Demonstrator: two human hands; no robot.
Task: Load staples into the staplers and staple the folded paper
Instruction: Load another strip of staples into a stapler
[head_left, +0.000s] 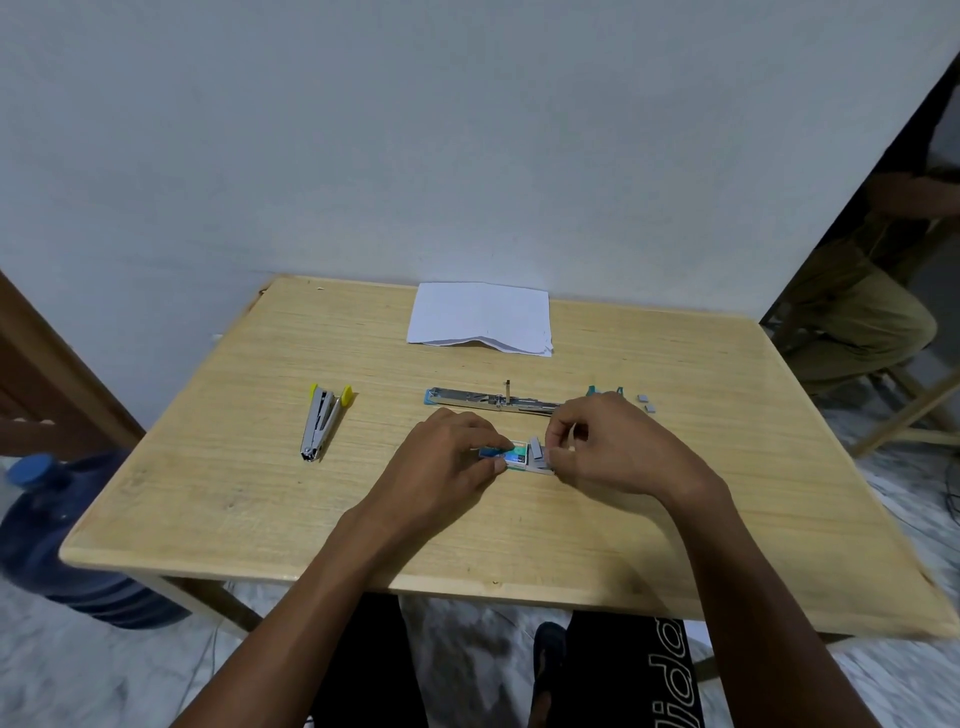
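While your left grip pinches the staple box and your right grip pinches a staple strip, neither the teal stapler (opened flat just beyond) nor the yellow stapler looks loaded yet, and the folded paper waits at the tabletop's far edge.

The only writing that can be read is on the black shorts at the bottom edge. Large white outlined letters run up the leg and show "ida"; the rest is cut off by the frame and the table. The staple box has a coloured printed label, too small and blurred to read.
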